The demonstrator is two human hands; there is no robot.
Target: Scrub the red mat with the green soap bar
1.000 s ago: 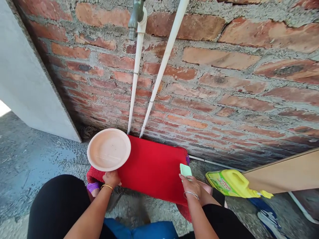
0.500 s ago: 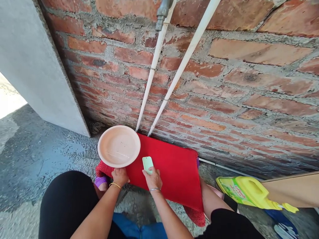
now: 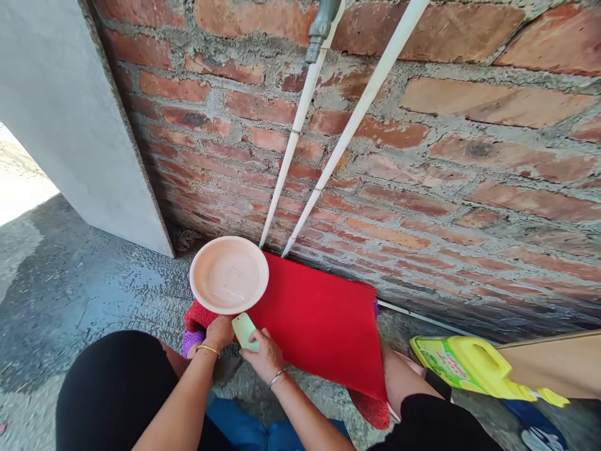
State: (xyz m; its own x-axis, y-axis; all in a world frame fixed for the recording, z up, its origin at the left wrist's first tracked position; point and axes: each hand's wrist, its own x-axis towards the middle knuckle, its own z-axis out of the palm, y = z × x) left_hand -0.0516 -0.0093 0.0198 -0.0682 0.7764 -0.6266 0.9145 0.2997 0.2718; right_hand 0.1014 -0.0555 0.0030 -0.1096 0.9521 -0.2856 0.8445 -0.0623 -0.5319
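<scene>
A pale green scrubbing brush (image 3: 245,332) is in my right hand (image 3: 265,356), its flat back with a small hole facing up. Any bristles are hidden. The brush's far end is beside my left hand (image 3: 220,332), which is closed at the near edge of a red mat (image 3: 323,313), just below the basin; its fingertips are hidden. Flat side up, the mat has shaggy red pile showing at its ends. On the mat's left part stands a round pinkish basin (image 3: 229,306) with a little water in it.
Behind the mat rises a brick wall (image 3: 300,109) with two white pipes (image 3: 359,122) and a grey tap (image 3: 319,32). A grey slab (image 3: 101,119) leans at left over wet concrete floor (image 3: 117,282). A yellow jug (image 3: 474,366) lies at right near cardboard (image 3: 554,360).
My right hand has moved left and toward me with the brush, from over the mat to beside my left hand. The brush has turned. The view has shifted slightly.
</scene>
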